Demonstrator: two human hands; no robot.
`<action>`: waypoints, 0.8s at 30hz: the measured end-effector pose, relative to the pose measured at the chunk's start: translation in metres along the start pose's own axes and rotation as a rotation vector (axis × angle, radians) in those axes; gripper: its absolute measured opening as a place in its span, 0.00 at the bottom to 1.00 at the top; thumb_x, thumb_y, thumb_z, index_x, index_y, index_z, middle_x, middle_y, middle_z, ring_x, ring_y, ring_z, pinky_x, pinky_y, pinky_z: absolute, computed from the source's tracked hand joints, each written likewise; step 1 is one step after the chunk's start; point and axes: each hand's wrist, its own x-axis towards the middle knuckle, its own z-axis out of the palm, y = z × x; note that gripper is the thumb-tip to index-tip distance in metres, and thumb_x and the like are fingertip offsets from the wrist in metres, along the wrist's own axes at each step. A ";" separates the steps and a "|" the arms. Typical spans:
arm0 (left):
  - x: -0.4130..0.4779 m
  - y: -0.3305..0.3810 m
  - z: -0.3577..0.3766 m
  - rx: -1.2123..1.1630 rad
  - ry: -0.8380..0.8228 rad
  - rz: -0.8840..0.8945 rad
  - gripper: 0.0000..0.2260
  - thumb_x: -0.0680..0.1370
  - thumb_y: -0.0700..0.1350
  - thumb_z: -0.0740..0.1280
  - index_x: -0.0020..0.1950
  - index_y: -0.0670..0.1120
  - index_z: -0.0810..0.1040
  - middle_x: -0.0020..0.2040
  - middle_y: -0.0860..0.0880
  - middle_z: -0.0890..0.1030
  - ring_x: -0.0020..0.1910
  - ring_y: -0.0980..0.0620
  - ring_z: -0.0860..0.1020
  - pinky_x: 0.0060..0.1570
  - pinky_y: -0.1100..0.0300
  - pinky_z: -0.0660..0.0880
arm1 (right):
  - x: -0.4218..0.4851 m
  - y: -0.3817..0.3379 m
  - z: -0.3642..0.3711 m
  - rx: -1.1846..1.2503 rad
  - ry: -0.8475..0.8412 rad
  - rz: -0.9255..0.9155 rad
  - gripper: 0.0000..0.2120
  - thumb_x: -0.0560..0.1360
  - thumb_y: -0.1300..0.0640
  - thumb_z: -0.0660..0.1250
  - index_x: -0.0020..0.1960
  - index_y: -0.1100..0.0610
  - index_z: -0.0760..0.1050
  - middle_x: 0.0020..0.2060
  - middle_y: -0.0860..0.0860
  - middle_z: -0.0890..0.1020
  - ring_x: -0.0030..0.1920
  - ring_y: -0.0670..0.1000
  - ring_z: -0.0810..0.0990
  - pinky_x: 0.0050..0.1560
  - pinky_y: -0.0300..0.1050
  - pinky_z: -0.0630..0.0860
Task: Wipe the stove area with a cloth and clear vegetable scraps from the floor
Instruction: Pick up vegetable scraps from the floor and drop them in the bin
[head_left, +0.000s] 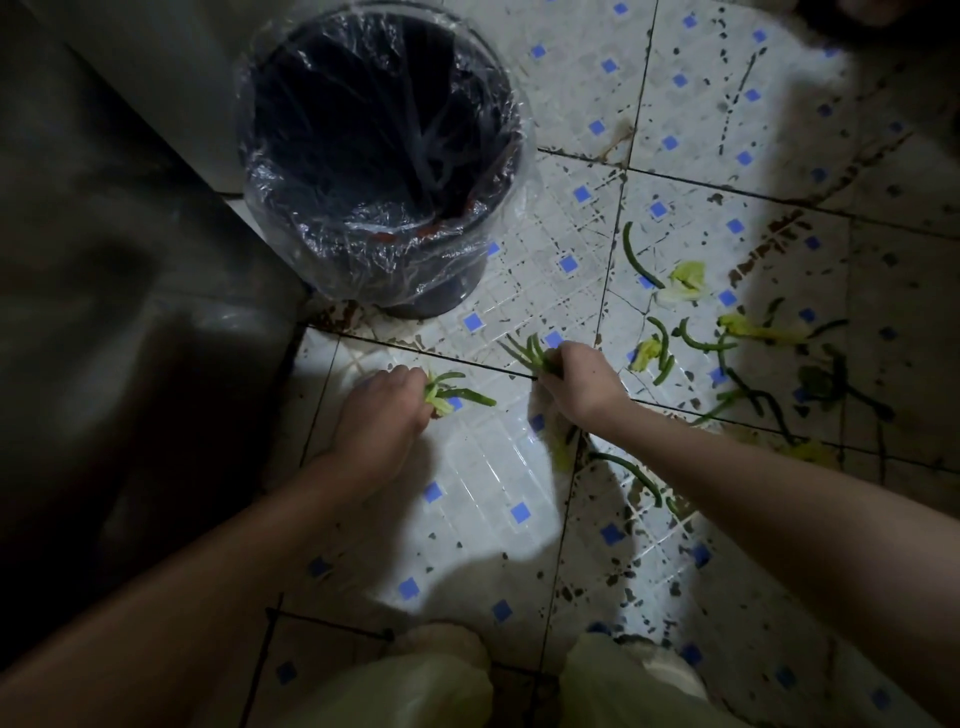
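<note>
Both bare forearms come in from the lower corners and angle down towards the white floor tiles with small blue squares (493, 493), meeting just in front of the dark round bin lined with a clear plastic bag (363, 249).

Left hand (382, 410): back of hand up, wrist roughly straight, fingers curled in and clamped on a small bunch of green bean pieces with a pale leaf bit (452, 395). The bunch sticks out of the fingers to the right. Its long axis runs nearly level across the floor, tips pointing towards the other hand, low over the tile.

Right hand (582, 382): knuckles up, fingers closed round a bundle of thin green stalks (530, 353). The stalks fan out up and to the left, ends aimed towards the bin's base, just above a tile joint.

The hands are near each other but apart.

Scattered green bean pieces and yellow-green leaf scraps (688, 280) lie on the floor to the right of the right hand and under that forearm, pointing every which way. The tiles there are heavily speckled with dark marks.

Bin stands upright, beyond the hands, against dark cabinetry on the left.
</note>
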 end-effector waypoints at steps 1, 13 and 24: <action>0.000 0.000 0.000 0.010 -0.005 -0.003 0.08 0.79 0.47 0.61 0.55 0.44 0.72 0.53 0.45 0.76 0.52 0.45 0.74 0.47 0.55 0.65 | -0.001 0.003 -0.003 0.027 0.023 0.015 0.08 0.79 0.55 0.62 0.45 0.59 0.72 0.43 0.57 0.77 0.44 0.59 0.77 0.45 0.50 0.75; 0.006 0.010 0.002 0.069 -0.087 -0.006 0.13 0.80 0.48 0.58 0.62 0.44 0.70 0.59 0.44 0.74 0.58 0.43 0.72 0.54 0.50 0.68 | -0.035 0.012 0.010 0.142 -0.121 0.081 0.10 0.77 0.59 0.66 0.36 0.56 0.75 0.32 0.49 0.78 0.32 0.46 0.76 0.28 0.35 0.70; -0.002 -0.003 0.007 0.049 -0.029 0.023 0.10 0.78 0.47 0.63 0.54 0.41 0.74 0.51 0.42 0.76 0.51 0.41 0.74 0.47 0.49 0.68 | -0.037 0.008 0.024 0.040 -0.067 0.033 0.07 0.73 0.62 0.68 0.36 0.58 0.76 0.35 0.56 0.80 0.38 0.56 0.80 0.37 0.47 0.78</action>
